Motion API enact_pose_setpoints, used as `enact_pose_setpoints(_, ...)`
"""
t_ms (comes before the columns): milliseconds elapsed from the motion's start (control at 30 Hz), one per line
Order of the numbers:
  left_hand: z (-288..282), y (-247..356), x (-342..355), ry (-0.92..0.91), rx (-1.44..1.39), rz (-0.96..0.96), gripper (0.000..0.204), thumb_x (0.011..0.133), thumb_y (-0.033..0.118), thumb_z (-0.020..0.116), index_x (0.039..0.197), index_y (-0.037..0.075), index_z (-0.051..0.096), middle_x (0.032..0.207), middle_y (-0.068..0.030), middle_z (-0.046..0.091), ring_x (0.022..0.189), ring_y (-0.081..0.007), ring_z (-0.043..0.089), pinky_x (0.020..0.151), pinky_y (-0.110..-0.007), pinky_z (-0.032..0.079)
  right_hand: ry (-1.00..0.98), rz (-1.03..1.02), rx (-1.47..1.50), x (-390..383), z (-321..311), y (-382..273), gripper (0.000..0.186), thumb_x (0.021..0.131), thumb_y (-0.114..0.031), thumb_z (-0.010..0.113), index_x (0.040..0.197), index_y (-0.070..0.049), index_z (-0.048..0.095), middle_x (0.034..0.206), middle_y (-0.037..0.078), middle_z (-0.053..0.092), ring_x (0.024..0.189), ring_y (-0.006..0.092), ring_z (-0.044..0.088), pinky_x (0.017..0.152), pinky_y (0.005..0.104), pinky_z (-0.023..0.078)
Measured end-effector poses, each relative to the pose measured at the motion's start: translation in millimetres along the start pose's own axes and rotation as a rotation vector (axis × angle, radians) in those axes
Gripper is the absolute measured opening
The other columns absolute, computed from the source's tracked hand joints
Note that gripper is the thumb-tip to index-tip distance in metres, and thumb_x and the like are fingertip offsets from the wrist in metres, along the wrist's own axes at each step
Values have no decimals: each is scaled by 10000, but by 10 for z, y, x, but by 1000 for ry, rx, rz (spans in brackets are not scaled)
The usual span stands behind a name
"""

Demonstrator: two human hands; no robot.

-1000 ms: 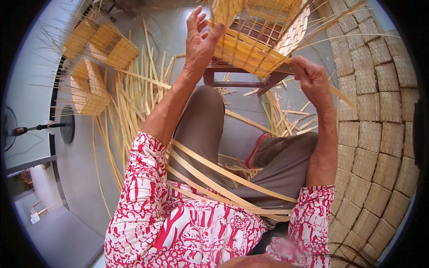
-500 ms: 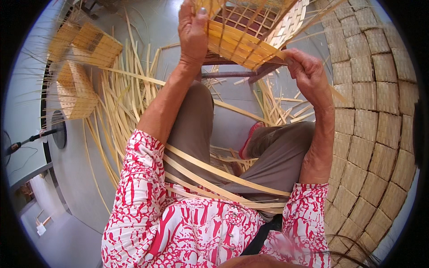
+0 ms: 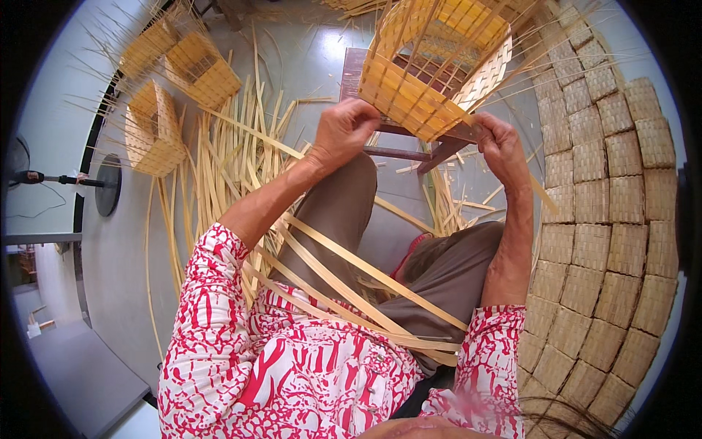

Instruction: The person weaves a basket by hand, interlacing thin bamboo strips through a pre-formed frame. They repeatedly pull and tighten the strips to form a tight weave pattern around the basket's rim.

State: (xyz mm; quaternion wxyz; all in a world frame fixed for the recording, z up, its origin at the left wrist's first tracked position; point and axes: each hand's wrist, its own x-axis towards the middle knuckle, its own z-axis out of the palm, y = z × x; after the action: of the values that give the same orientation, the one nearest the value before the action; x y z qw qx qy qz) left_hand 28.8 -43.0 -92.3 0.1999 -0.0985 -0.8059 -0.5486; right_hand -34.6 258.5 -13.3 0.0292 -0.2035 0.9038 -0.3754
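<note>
A half-woven yellow basket (image 3: 409, 99) of flat bamboo-like strips rests tilted on a dark red wooden stool (image 3: 354, 66), loose strip ends sticking out. At its near right corner my right hand (image 3: 503, 143) is closed in a pinch on a flat strip (image 3: 542, 196), whose tail hangs out below the fist. My left hand (image 3: 345, 132) is at the near left corner, thumb and fingers drawn together against the basket's lower edge; what they pinch is hidden. Several long pale strips (image 3: 365, 274) lie across my lap.
Unfinished baskets (image 3: 155, 132) with spiky strip ends stand at the far left. A heap of loose strips (image 3: 212, 175) spreads beside my left leg. Stacked woven pieces (image 3: 592, 241) line the right side. A round black stand base (image 3: 109, 184) is at the left.
My left hand has come down from the basket's side to its near left corner, and its fingers have closed. The right hand keeps its pinch at the right corner. The view has shifted.
</note>
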Motion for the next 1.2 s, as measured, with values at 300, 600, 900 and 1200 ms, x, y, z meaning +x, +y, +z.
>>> enact_pose_setpoints(300, 595, 662, 561, -95, 229, 470, 433, 861, 64, 702, 1279, 65, 593, 957, -129, 698, 738, -303, 683, 683, -390, 555, 41, -127, -145, 64, 38, 1, 172, 943, -175, 595, 1020, -58, 696, 889, 198, 694, 838, 392, 671, 743, 436, 524)
enact_pose_setpoints(600, 637, 681, 806, -414, 498, 313, 135, 939, 105, 649, 1019, 39, 563, 908, -157, 721, 720, -282, 734, 629, -383, 574, 196, -242, -315, -49, 183, -213, 123, 942, -156, 609, 1016, -78, 670, 829, 133, 686, 775, 367, 674, 683, 442, 529)
enact_pose_setpoints(900, 518, 688, 702, -344, 449, 419, 109, 929, 83, 643, 1007, 34, 584, 860, -158, 703, 771, -313, 718, 658, -379, 561, 279, -394, -406, -23, 278, -201, 69, 926, -153, 633, 965, -106, 665, 824, 99, 693, 765, 334, 681, 694, 443, 531)
enact_pose_setpoints(1200, 394, 707, 448, -377, 420, 444, 100, 914, 53, 647, 987, 10, 593, 821, -165, 670, 755, -337, 682, 649, -398, 515, 273, -296, -485, -95, 330, -98, 340, 928, -454, 641, 902, -116, 669, 741, 96, 675, 721, 308, 697, 609, 417, 546)
